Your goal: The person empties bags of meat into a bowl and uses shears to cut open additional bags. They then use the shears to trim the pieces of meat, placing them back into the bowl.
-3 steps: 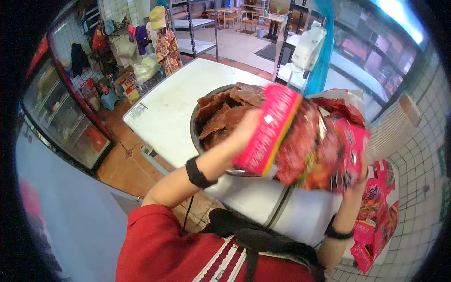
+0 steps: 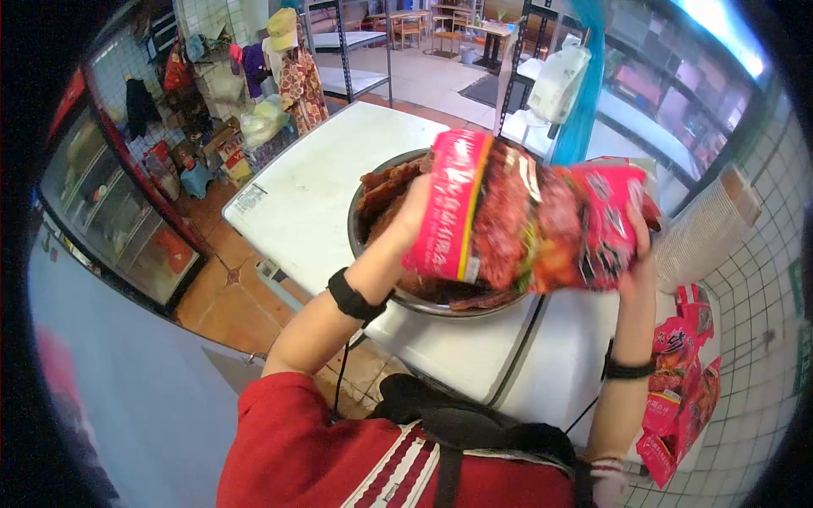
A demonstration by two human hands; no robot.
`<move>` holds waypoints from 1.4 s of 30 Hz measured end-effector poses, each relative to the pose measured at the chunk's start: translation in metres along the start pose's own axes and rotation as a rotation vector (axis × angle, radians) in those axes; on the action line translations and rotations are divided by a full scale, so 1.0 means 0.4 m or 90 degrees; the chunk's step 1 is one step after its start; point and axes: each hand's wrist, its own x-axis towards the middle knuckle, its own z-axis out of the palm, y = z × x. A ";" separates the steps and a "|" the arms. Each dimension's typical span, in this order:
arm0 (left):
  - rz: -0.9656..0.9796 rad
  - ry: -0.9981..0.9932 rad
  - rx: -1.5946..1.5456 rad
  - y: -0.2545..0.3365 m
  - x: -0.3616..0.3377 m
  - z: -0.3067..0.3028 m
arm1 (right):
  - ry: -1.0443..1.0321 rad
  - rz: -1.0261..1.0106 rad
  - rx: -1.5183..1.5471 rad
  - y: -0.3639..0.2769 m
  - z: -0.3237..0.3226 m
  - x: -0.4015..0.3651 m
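Pink and glossy, the printed bag (image 2: 525, 220) has just shifted leftward, now above the metal bowl (image 2: 354, 229) and hiding more of its brown meat pieces (image 2: 389, 190), with the left hand (image 2: 415, 212) holding one end and the right hand (image 2: 637, 245) clasping the other.
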 end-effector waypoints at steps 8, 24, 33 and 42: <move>0.007 0.146 -0.182 0.052 0.052 -0.131 | -0.085 0.126 -0.173 0.051 0.177 0.272; 0.144 -0.032 0.519 0.079 0.116 -0.245 | -0.093 0.162 -0.342 0.208 0.008 0.382; 0.215 -0.058 0.479 0.037 0.070 -0.198 | -0.035 -0.027 -0.661 0.122 0.091 0.357; 0.026 -0.073 0.425 0.041 0.024 -0.245 | -0.057 -0.274 -0.677 -0.024 0.236 0.304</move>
